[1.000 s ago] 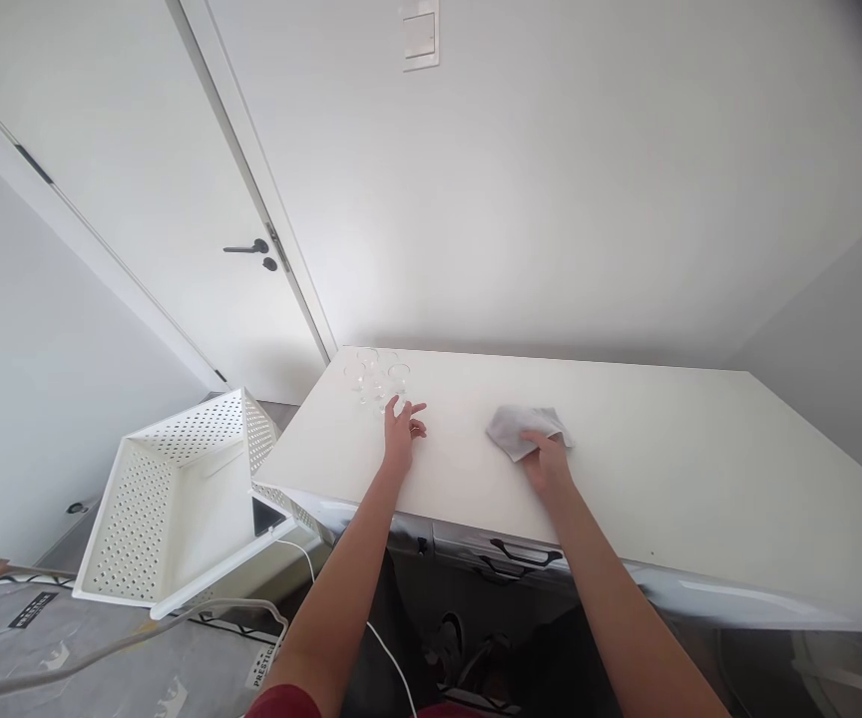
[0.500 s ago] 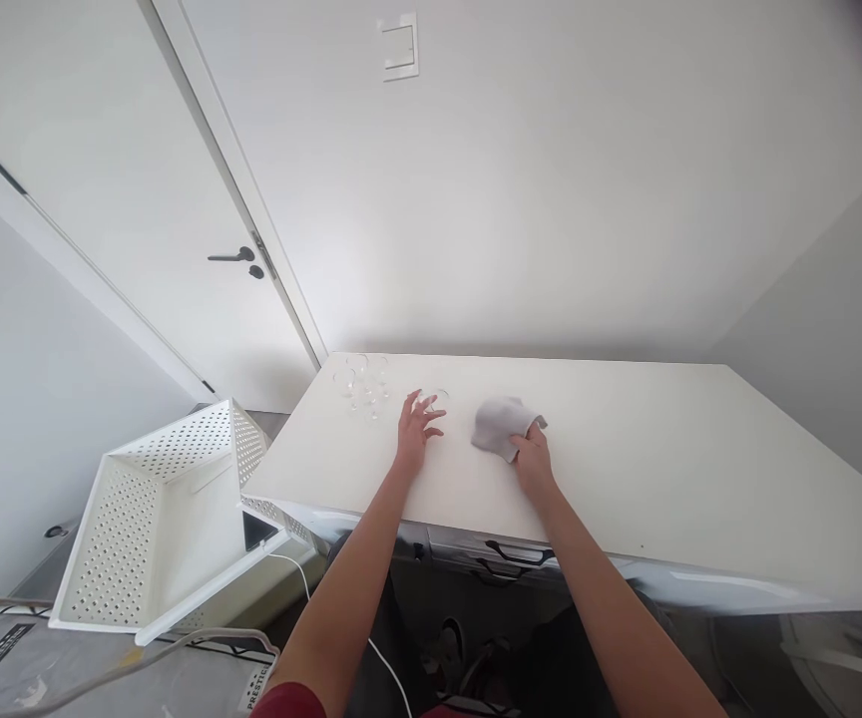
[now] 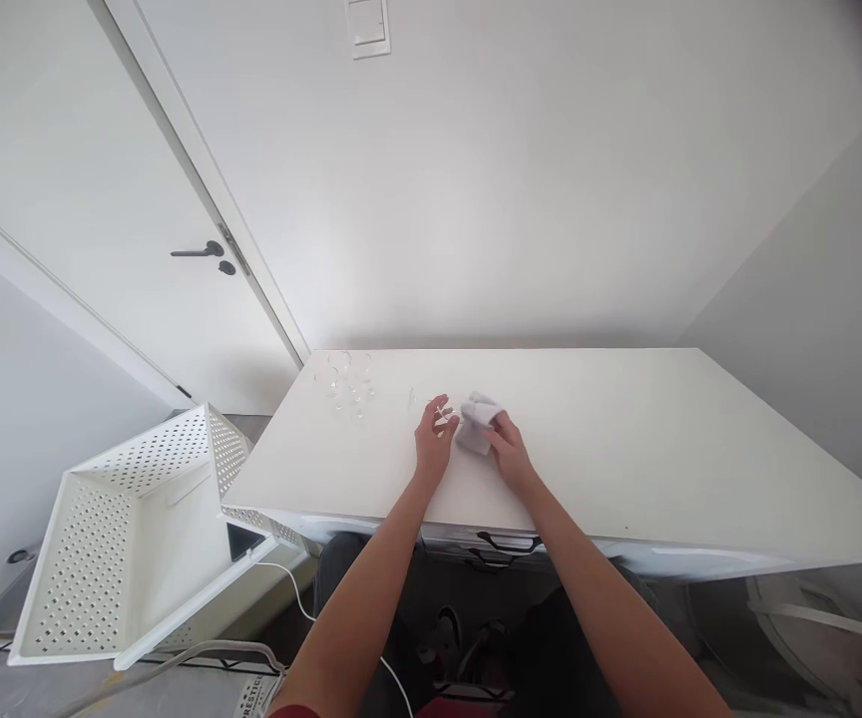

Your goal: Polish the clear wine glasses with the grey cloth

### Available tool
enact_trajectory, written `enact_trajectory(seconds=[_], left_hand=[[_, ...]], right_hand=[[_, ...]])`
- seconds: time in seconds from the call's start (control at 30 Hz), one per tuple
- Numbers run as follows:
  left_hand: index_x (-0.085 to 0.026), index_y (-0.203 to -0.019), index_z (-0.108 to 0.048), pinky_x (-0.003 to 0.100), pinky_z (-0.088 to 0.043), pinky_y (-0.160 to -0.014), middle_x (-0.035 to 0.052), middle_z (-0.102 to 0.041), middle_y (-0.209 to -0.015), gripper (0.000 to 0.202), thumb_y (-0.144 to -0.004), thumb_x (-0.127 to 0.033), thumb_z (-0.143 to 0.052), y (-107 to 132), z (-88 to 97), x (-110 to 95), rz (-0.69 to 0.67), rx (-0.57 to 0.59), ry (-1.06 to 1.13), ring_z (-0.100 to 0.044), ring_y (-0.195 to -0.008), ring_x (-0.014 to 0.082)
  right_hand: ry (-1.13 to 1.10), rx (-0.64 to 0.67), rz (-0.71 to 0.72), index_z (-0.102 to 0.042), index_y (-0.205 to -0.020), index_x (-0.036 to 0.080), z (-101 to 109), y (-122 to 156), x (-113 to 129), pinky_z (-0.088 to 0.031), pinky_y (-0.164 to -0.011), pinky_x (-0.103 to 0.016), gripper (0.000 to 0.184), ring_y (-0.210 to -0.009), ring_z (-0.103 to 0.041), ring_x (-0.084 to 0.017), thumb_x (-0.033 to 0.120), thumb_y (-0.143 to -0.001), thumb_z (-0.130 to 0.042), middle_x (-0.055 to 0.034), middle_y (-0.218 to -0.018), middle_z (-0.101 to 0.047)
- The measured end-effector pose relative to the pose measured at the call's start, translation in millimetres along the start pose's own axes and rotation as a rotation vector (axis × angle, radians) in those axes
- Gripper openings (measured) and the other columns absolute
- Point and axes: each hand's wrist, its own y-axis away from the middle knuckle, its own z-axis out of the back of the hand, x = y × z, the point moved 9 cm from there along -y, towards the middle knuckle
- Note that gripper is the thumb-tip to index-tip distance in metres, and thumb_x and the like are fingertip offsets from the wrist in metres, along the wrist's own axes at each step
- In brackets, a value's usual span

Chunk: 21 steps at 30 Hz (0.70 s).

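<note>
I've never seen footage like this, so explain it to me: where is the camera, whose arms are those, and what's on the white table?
No machine here: the camera sits on a person's head, looking forward and down, so the two bare arms coming up from the bottom edge are that person's own. The left hand and right hand meet over the white table. The right hand holds a bunched grey cloth. The left hand is curled right beside the cloth; whether it holds something small and clear is too faint to tell. Near the table's far left corner stands a cluster of small clear glasses. Left of the table a white perforated basket appears tilted, and behind it is a door with a dark handle.
</note>
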Motion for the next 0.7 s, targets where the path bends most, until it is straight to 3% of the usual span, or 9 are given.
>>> enact_trajectory(seconds=[0.13, 0.23, 0.3, 0.43, 0.5, 0.6, 0.7], left_hand=[[-0.026, -0.132, -0.066, 0.042, -0.056, -0.101, 0.0124, -0.063, -0.145, 0.042, -0.098, -0.051, -0.065, 0, -10.4, -11, -0.042, 0.151, 0.045, -0.063, -0.128, 0.0277], [-0.025, -0.130, -0.066, 0.042, -0.054, -0.101, 0.0141, -0.062, -0.147, 0.040, -0.099, -0.050, -0.063, 3, -15.6, -21, -0.082, 0.214, 0.065, -0.062, -0.128, 0.0277], [-0.024, -0.127, -0.065, 0.043, -0.054, -0.100, 0.0157, -0.060, -0.149, 0.039, -0.098, -0.050, -0.064, 6, -18.3, -25, -0.092, 0.252, 0.110, -0.063, -0.125, 0.0277], [-0.024, -0.121, -0.063, 0.044, -0.055, -0.096, 0.0174, -0.059, -0.149, 0.037, -0.096, -0.050, -0.068, 7, -17.7, -27, -0.101, 0.264, 0.195, -0.066, -0.121, 0.0276], [-0.023, -0.120, -0.063, 0.044, -0.055, -0.096, 0.0171, -0.059, -0.149, 0.036, -0.095, -0.048, -0.070, 6, -14.9, -25, -0.085, 0.238, 0.194, -0.066, -0.119, 0.0270], [-0.022, -0.119, -0.065, 0.043, -0.055, -0.099, 0.0164, -0.062, -0.145, 0.035, -0.094, -0.046, -0.072, 6, -10.3, -23, -0.078, 0.198, 0.153, -0.067, -0.118, 0.0262], [-0.022, -0.119, -0.065, 0.043, -0.055, -0.101, 0.0160, -0.064, -0.142, 0.036, -0.094, -0.047, -0.071, 7, -4.8, -24, -0.080, 0.149, 0.149, -0.066, -0.121, 0.0270]], right_hand=[[-0.098, 0.239, -0.061, -0.043, -0.130, 0.033, -27, 7, -1, -0.048, -0.074, -0.031, 0.056, -0.082, -0.057, -0.017, 0.035, -0.085, -0.076, -0.0005, -0.104, -0.067], [-0.111, 0.293, -0.061, -0.022, -0.157, 0.037, -30, 10, 5, -0.050, -0.087, -0.035, 0.090, -0.097, -0.061, -0.020, 0.032, -0.085, -0.075, -0.0028, -0.114, -0.066], [-0.181, 0.306, -0.072, -0.016, -0.164, 0.038, -28, 8, 9, -0.049, -0.096, -0.040, 0.100, -0.110, -0.062, -0.023, 0.030, -0.083, -0.075, -0.0049, -0.124, -0.066], [-0.269, 0.290, -0.106, -0.021, -0.165, 0.037, -22, 5, 8, -0.050, -0.096, -0.045, 0.099, -0.105, -0.064, -0.025, 0.029, -0.080, -0.072, -0.0058, -0.121, -0.067], [-0.183, 0.222, -0.078, -0.023, -0.165, 0.039, -18, 5, 4, -0.050, -0.098, -0.047, 0.100, -0.109, -0.063, -0.026, 0.027, -0.079, -0.071, -0.0060, -0.124, -0.066], [0.054, 0.123, -0.029, -0.037, -0.161, 0.038, -15, 7, -1, -0.047, -0.105, -0.049, 0.093, -0.124, -0.056, -0.029, 0.025, -0.075, -0.072, -0.0066, -0.135, -0.061], [0.023, 0.187, -0.057, -0.049, -0.153, 0.033, -24, 8, -2, -0.049, -0.104, -0.048, 0.081, -0.122, -0.058, -0.029, 0.024, -0.075, -0.071, -0.0072, -0.133, -0.063]])
